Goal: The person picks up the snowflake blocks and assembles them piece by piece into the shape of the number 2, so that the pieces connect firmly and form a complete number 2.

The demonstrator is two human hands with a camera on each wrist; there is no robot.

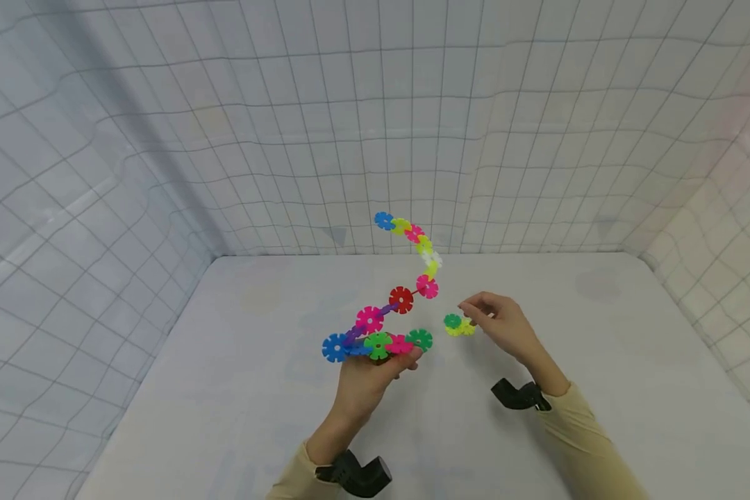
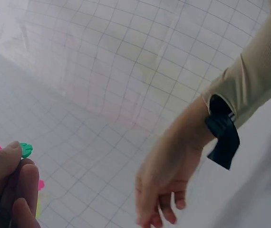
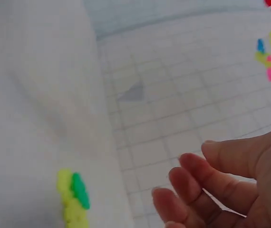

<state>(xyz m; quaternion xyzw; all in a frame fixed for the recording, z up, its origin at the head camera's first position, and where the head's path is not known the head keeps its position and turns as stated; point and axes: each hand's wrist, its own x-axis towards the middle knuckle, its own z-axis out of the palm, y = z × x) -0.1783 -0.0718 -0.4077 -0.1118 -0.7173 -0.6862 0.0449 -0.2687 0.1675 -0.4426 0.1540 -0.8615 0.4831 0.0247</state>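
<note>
A long, curving chain of interlocking plastic snowflake discs (image 1: 401, 300), in blue, purple, pink, red, yellow, white and green, rises from my left hand (image 1: 364, 389). That hand grips the lower run of the chain, its thumb close to the green end disc (image 1: 420, 339). In the left wrist view, the thumb and fingers pinch near this green disc (image 2: 26, 150). My right hand (image 1: 503, 328) hovers over the table with loosely bent fingers and nothing in them. Near its fingertips lie a loose green disc (image 1: 453, 321) and yellow discs (image 1: 469, 328), partly overlapping.
The white table (image 1: 256, 389) is bordered by a back wall (image 1: 362, 139) and side walls covered in white, grid-patterned sheeting. Each wrist carries a black strapped device, such as the one on the left wrist (image 1: 356, 476). The chain's far end reaches toward the back wall.
</note>
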